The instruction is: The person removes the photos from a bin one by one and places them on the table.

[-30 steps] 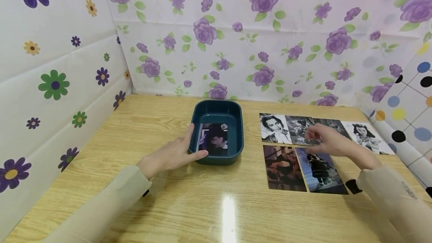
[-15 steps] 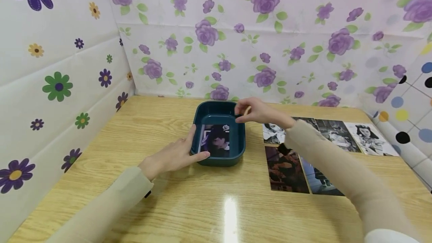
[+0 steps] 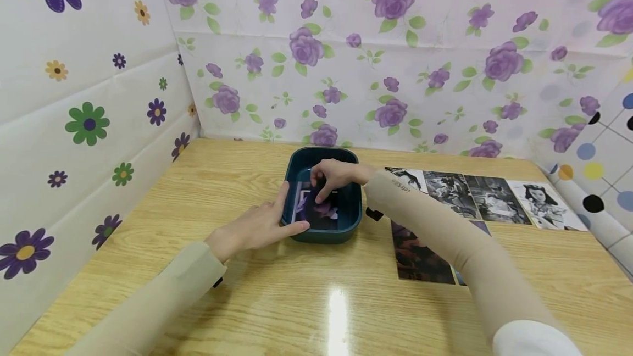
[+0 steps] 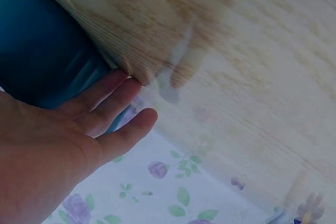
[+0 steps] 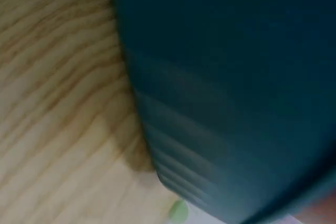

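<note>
Pale wood-grain laminate covers the worktop (image 3: 277, 301), glossy enough to carry a white glare streak near its front edge. Floral paper walls it in: white with purple roses behind, white with coloured daisies on the person's left, dotted paper on the right. A dark teal, round-cornered plastic tray (image 3: 352, 218) sits at the middle of the worktop, with a dark purple-toned photo print (image 3: 326, 214) lying flat inside it. To its right lie a row of black-and-white photo prints (image 3: 494, 198) and, nearer the person, a dark reddish colour print (image 3: 420, 260), partly under the right forearm.

The left hand (image 3: 257, 227) lies with fingers straight against the tray's left wall, thumb at the near corner; the left wrist view shows the same flat touch. The right hand (image 3: 336, 177) is inside the tray, fingers bent down onto the print; whether it pinches it I cannot tell.

Half a second ago the right hand hovered over the tray's far right rim; it has since dropped in. The left hand has not shifted.
</note>
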Motion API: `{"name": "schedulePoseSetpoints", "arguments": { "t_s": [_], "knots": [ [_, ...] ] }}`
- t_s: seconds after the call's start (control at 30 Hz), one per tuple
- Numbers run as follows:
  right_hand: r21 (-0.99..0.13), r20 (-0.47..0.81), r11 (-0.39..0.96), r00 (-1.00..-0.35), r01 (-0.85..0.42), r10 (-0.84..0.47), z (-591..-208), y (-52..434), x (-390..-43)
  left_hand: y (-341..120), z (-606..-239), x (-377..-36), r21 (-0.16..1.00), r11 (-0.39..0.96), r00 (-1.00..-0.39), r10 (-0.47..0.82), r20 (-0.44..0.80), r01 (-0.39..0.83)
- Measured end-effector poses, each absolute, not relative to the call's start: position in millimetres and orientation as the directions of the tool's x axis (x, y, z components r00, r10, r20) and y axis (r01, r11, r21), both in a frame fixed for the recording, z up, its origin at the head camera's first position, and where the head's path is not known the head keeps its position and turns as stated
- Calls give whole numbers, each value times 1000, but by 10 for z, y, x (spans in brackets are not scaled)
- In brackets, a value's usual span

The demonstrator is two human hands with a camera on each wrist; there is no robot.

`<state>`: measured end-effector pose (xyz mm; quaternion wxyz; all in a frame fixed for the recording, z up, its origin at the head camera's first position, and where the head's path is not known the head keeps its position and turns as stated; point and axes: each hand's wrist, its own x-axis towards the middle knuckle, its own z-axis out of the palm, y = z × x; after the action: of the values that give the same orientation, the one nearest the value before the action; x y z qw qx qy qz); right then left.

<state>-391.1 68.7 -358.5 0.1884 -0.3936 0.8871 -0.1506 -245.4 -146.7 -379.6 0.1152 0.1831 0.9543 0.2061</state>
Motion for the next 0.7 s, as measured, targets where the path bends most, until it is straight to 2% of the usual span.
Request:
{"name": "schedulePoseSetpoints", "arguments": {
  "t_s": [0.33,0.5,0.7],
  "knots": [
    [-239,-287,771,-716,-590,-636,-3681,596,-3874,-1469,-3786,-2446,410,853,-907,402,-123,322],
    [-245,-222,766,-735,-594,-640,-3648,576,-3804,-1465,-3776,-2440,392,858,-909,401,-111,331],
    [-226,-140,732,-722,-643,-678,-3628,589,-3716,-1461,-3775,-2437,393,854,-908,408,-97,342]
  ]
}}
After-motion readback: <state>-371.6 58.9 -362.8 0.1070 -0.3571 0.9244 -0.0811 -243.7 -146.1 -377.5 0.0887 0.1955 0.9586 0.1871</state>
